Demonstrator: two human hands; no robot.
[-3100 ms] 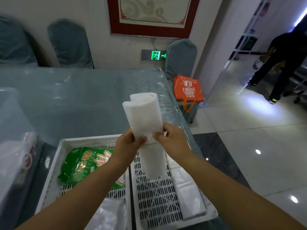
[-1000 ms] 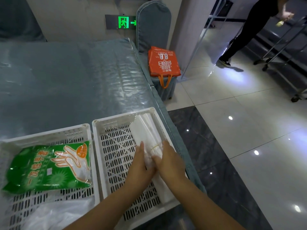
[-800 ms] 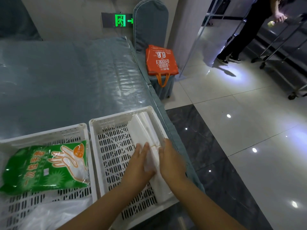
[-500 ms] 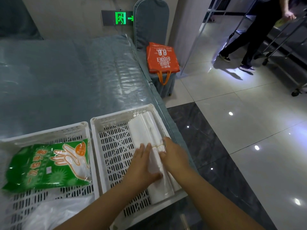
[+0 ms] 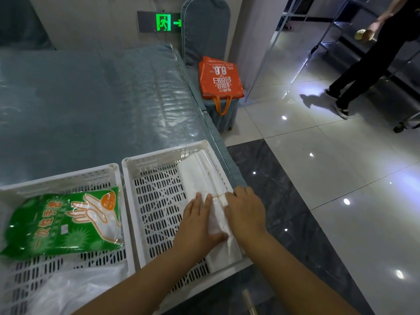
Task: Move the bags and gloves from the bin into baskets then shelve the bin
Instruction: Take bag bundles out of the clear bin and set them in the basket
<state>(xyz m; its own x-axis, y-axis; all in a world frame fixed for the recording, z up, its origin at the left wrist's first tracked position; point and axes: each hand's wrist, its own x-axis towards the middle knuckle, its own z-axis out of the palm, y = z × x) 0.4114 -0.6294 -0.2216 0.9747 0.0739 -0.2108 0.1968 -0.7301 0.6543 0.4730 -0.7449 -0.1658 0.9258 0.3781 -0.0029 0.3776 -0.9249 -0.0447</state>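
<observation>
While both hands, left (image 5: 200, 221) and right (image 5: 244, 212), are pressing flat-fingered on the bag bundle (image 5: 204, 178) in the right basket (image 5: 145, 164), gloves (image 5: 61, 223) are lying basketed; bin unseen, shelving pending.

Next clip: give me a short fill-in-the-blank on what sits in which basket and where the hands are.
1. The green glove packet lies in the ____ basket.
2. Both hands, left hand and right hand, rest on the white bag bundle in the ____ basket.
3. The band around the bundle is ____ in colour.
4. The orange tote bag sits on a ____ beyond the table.

Missing words: left; right; yellow; chair
</observation>
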